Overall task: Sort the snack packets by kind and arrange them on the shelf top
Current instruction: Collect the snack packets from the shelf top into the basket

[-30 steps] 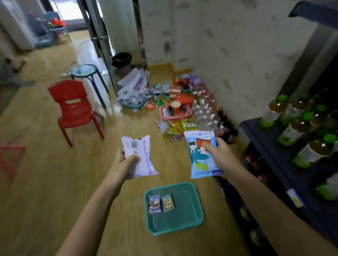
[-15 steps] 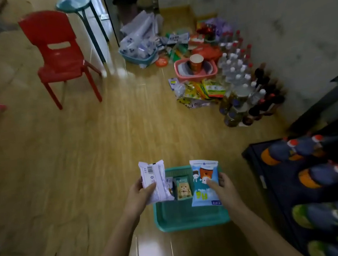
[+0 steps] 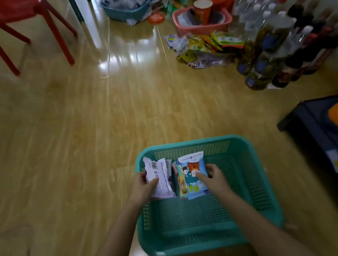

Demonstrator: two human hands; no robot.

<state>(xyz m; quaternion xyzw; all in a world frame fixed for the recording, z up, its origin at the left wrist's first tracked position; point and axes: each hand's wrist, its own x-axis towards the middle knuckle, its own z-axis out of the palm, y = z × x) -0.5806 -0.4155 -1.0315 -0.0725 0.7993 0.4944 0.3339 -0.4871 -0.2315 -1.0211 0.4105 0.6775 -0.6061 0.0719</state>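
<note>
Left hand (image 3: 143, 186): pinches one white packet (image 3: 159, 177).
Right hand (image 3: 214, 177): grips one blue packet (image 3: 193, 172).
Basket (image 3: 189, 143): one (teal); I count a third packet (image 3: 181, 182) inside.

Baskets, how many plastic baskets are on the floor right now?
3. The teal basket lies nearest, holding snack packets; the pink basket stands at the back beside the bottles; the blue basket sits left of it. Clutter there may hide more.

White packet (image 3: 159, 178) & blue cartoon packet (image 3: 194, 174) held upright inside teal basket (image 3: 252, 183), small packets (image 3: 180, 179) betw. them.
</note>
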